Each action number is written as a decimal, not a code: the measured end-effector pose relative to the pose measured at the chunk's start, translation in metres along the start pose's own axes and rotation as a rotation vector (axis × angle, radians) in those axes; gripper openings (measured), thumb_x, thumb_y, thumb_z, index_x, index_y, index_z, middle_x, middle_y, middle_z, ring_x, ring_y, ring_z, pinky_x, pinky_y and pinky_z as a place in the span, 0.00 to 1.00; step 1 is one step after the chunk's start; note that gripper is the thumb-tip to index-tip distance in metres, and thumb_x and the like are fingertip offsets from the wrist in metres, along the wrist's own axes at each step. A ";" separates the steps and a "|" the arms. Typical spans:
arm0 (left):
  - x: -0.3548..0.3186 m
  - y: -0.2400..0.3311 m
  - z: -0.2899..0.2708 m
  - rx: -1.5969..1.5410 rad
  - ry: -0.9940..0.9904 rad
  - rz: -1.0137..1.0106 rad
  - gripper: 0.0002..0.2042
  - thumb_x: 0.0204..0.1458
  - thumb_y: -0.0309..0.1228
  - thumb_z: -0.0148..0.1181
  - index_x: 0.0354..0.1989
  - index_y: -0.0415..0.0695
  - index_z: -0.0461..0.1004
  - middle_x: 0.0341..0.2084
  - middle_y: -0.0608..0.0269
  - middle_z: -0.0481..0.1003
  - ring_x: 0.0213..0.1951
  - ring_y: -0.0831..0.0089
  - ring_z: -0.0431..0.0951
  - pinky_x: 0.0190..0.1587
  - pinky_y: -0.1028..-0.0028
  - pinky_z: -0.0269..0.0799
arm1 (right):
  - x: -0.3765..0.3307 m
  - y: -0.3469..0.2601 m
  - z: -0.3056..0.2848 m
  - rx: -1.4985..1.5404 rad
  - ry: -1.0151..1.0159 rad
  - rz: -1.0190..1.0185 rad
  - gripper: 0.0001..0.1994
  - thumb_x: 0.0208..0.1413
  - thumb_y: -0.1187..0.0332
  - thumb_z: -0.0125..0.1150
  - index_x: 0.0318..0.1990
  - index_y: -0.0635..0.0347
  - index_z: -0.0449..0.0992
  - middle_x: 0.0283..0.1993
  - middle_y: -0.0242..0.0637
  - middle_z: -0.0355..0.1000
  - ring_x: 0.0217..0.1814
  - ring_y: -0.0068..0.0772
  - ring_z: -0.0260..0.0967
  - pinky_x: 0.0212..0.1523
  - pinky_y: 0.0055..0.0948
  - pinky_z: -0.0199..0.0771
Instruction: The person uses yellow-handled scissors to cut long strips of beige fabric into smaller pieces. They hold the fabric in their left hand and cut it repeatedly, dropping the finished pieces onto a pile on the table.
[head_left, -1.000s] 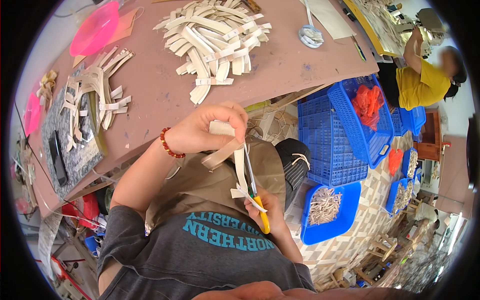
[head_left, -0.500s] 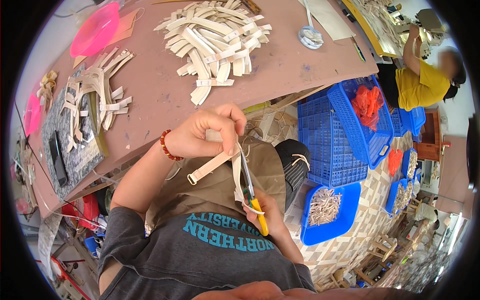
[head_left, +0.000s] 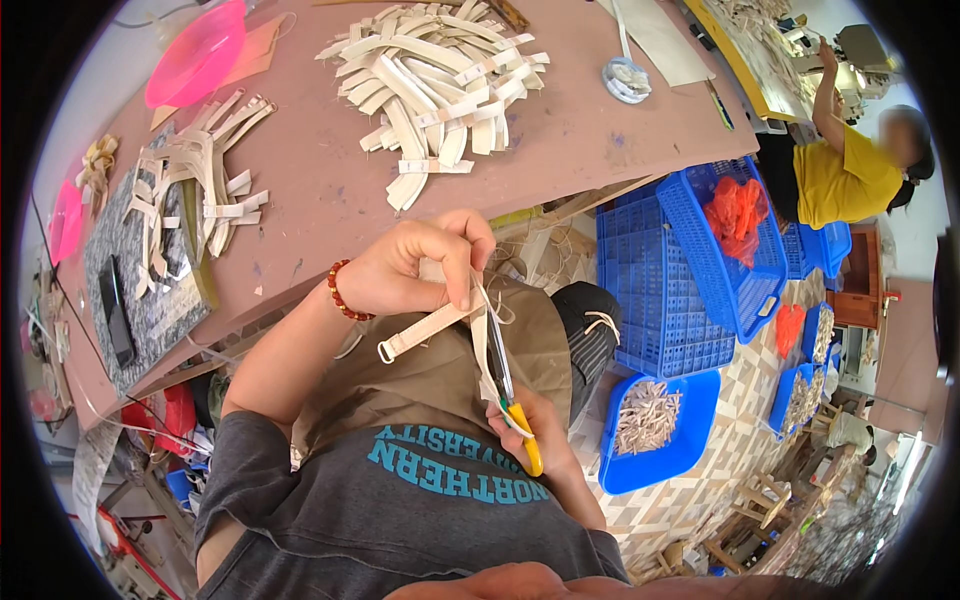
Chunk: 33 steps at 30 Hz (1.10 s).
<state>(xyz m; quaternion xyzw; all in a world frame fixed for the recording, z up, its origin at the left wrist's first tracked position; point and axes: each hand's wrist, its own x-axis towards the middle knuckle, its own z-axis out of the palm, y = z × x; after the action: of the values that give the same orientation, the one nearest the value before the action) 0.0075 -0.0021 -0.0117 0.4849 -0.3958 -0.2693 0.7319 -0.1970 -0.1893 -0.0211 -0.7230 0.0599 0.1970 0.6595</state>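
Buckle (head_left: 385, 352) has swung out below the left hand (head_left: 425, 268), pinching a light, soft-looking strap (head_left: 428, 332), best gripped near scissors (head_left: 520, 422) held by the right hand (head_left: 546, 424).

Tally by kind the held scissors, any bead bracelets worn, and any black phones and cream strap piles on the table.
Yellow-handled scissors, in the right hand: 1
Bead bracelet: 1
Black phone: 1
Cream strap piles (larger pile, smaller pile): 2
Total: 5
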 end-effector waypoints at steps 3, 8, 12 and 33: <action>0.001 -0.001 0.000 -0.007 0.021 0.010 0.06 0.43 0.19 0.63 0.20 0.45 0.76 0.34 0.61 0.64 0.32 0.75 0.74 0.37 0.78 0.68 | -0.001 0.000 0.000 0.030 -0.005 -0.010 0.33 0.45 0.34 0.54 0.29 0.62 0.63 0.21 0.40 0.61 0.22 0.40 0.59 0.26 0.31 0.61; 0.003 0.005 0.004 0.078 -0.013 -0.028 0.06 0.42 0.19 0.64 0.20 0.45 0.76 0.33 0.62 0.64 0.32 0.76 0.72 0.37 0.79 0.68 | 0.001 0.005 -0.002 -0.046 0.019 -0.014 0.31 0.44 0.38 0.60 0.31 0.62 0.63 0.22 0.41 0.61 0.23 0.45 0.61 0.27 0.33 0.62; 0.003 0.008 0.007 0.148 -0.051 -0.037 0.06 0.42 0.20 0.65 0.20 0.46 0.76 0.32 0.64 0.63 0.32 0.77 0.69 0.37 0.79 0.68 | 0.001 0.004 -0.008 -0.171 0.019 -0.040 0.30 0.43 0.41 0.63 0.35 0.62 0.65 0.27 0.35 0.63 0.28 0.32 0.61 0.31 0.26 0.63; 0.007 0.013 0.011 0.208 -0.118 -0.064 0.08 0.39 0.15 0.63 0.20 0.44 0.74 0.29 0.67 0.63 0.32 0.78 0.66 0.35 0.79 0.65 | 0.004 -0.025 -0.009 -0.503 0.137 0.023 0.33 0.27 0.55 0.77 0.39 0.59 0.63 0.25 0.43 0.69 0.32 0.51 0.71 0.31 0.41 0.68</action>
<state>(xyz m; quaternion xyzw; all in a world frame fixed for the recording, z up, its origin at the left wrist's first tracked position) 0.0017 -0.0080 0.0048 0.5539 -0.4485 -0.2781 0.6440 -0.1832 -0.1947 0.0011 -0.8752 0.0620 0.1637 0.4511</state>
